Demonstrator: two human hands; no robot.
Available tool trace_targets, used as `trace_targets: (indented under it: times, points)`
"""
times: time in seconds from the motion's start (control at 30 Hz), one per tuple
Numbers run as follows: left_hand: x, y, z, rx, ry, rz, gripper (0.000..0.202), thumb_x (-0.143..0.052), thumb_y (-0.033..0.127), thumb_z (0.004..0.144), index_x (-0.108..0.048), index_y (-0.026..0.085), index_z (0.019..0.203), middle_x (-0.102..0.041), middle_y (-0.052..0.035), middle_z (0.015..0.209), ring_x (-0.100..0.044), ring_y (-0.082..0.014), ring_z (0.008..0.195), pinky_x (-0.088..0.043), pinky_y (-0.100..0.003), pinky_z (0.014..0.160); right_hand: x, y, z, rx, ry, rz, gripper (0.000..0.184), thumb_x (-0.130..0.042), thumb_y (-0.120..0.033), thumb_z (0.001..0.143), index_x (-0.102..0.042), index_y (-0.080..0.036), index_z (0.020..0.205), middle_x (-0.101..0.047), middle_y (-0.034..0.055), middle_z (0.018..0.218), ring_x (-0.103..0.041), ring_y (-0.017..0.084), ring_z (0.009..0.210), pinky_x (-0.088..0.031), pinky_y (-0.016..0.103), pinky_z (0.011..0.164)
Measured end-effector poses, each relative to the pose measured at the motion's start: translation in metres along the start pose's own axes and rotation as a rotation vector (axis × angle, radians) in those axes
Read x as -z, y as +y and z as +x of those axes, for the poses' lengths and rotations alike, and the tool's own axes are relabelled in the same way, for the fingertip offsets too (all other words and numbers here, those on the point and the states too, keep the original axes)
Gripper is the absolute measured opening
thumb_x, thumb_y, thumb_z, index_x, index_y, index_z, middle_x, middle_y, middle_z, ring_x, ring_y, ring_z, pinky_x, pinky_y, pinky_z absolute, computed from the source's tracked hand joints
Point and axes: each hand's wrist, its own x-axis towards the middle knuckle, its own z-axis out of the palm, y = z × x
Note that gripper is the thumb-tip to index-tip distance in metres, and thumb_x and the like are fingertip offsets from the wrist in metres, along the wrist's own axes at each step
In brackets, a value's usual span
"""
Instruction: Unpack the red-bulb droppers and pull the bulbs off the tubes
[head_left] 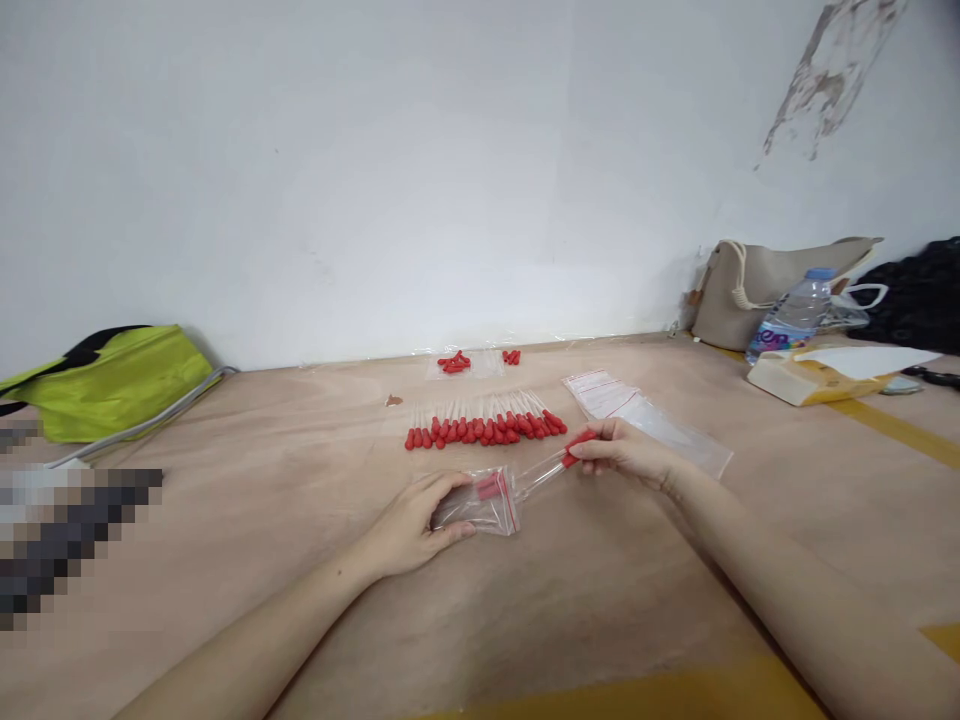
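Observation:
My left hand [420, 525] is closed around the sides of a small clear zip bag [491, 515] with a red line along its mouth. Red bulbs [491, 486] show through the plastic. Between the thumb and fingers of my right hand [611, 450] are droppers [571, 452], pinched by their red bulbs. Their clear tubes slant down left to the bag's mouth; whether the tips are inside, I cannot tell. Just beyond both hands lies a row of several more red-bulbed droppers [487, 428], tubes pointing at the wall. Flat zip bags [637, 405] lie behind my right hand.
Small red pieces [454, 362] lie on clear plastic near the wall. At left sits a yellow-green bag [127, 385] beside a grey cable [161, 418]. A beige bag [742, 300], a water bottle [795, 315] and a tissue pack [814, 378] stand at the right.

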Motion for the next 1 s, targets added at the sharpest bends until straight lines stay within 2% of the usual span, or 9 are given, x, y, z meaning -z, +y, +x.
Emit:
trace_targets:
  times: [0.13,0.23,0.33,0.4,0.5,0.6,0.73,0.87,1.0]
  points:
    - [0.007,0.005,0.0,-0.026,0.009,-0.03,0.038,-0.047,0.038,0.083,-0.047,0.022,0.117,-0.054,-0.007,0.116,-0.051,-0.02,0.103,-0.039,-0.033,0.089,0.027,-0.002,0.001,0.01,0.222,0.105,0.016,-0.073,-0.024,0.058,-0.065,-0.012,0.066,-0.066,0.0016,0.064,-0.05,0.002,0.043,-0.041,0.012,0.042]
    - [0.012,0.015,0.001,0.049,0.094,-0.093,0.03,-0.04,0.036,0.086,-0.057,0.019,0.104,-0.059,-0.0061,0.102,-0.054,-0.0189,0.094,-0.041,-0.032,0.085,0.023,-0.004,0.002,0.166,0.381,0.124,0.018,-0.071,-0.029,0.06,-0.065,-0.014,0.068,-0.064,0.0004,0.059,-0.051,0.004,0.044,-0.043,0.014,0.042]
    - [0.013,0.032,0.004,0.227,0.007,-0.411,0.033,-0.044,0.039,0.084,-0.064,0.015,0.092,-0.064,-0.0053,0.082,-0.058,-0.0168,0.076,-0.045,-0.03,0.074,-0.011,-0.008,-0.002,0.492,0.525,-0.06,0.021,-0.067,-0.033,0.066,-0.065,-0.016,0.079,-0.066,0.0026,0.07,-0.058,0.009,0.054,-0.049,0.02,0.051]
    - [0.01,0.044,0.008,0.36,-0.078,-0.772,0.033,-0.049,0.039,0.082,-0.063,0.013,0.097,-0.065,-0.0074,0.085,-0.06,-0.0167,0.077,-0.047,-0.03,0.074,-0.042,-0.009,-0.009,0.748,0.565,-0.345,0.017,-0.063,-0.028,0.071,-0.064,-0.017,0.084,-0.065,0.0039,0.074,-0.06,0.012,0.062,-0.051,0.023,0.056]
    - [0.001,0.057,0.019,0.557,-0.045,-1.274,0.029,-0.052,0.032,0.082,-0.061,0.01,0.099,-0.065,-0.0115,0.093,-0.061,-0.0172,0.084,-0.047,-0.03,0.08,-0.081,-0.006,-0.018,1.121,0.442,-0.751,0.02,-0.055,-0.017,0.077,-0.062,-0.019,0.096,-0.064,0.0067,0.09,-0.06,0.014,0.08,-0.052,0.024,0.069]
    - [-0.007,0.061,0.03,0.688,0.042,-1.515,0.019,-0.051,0.024,0.083,-0.062,0.008,0.086,-0.066,-0.0101,0.082,-0.062,-0.0138,0.074,-0.05,-0.025,0.072,-0.099,0.001,-0.022,1.357,0.307,-1.051,0.024,-0.047,-0.011,0.081,-0.057,-0.014,0.102,-0.063,0.0092,0.091,-0.06,0.015,0.083,-0.052,0.024,0.069]
    - [-0.011,0.055,0.036,0.731,0.063,-1.523,0.013,-0.051,0.016,0.082,-0.061,0.008,0.08,-0.065,-0.0075,0.071,-0.061,-0.0119,0.06,-0.051,-0.022,0.059,-0.104,0.005,-0.02,1.355,0.167,-1.177,0.024,-0.042,-0.01,0.083,-0.053,-0.012,0.104,-0.061,0.0109,0.097,-0.058,0.017,0.089,-0.052,0.028,0.075]
    - [-0.004,0.041,0.034,0.77,0.11,-1.449,0.009,-0.049,0.012,0.083,-0.058,0.01,0.08,-0.065,-0.0056,0.069,-0.062,-0.0121,0.057,-0.053,-0.025,0.056,-0.103,0.006,-0.017,1.199,0.105,-1.019,0.034,-0.045,-0.014,0.082,-0.045,-0.015,0.115,-0.051,0.0123,0.111,-0.055,0.015,0.093,-0.05,0.026,0.078]
    - [0.015,0.014,0.034,0.821,0.107,-1.365,0.007,-0.052,0.014,0.082,-0.057,0.01,0.08,-0.064,-0.0047,0.067,-0.064,-0.0126,0.062,-0.053,-0.023,0.06,-0.097,0.011,-0.014,1.057,0.09,-0.906,0.036,-0.045,-0.015,0.081,-0.045,-0.021,0.116,-0.048,0.0111,0.109,-0.054,0.016,0.095,-0.049,0.031,0.081]
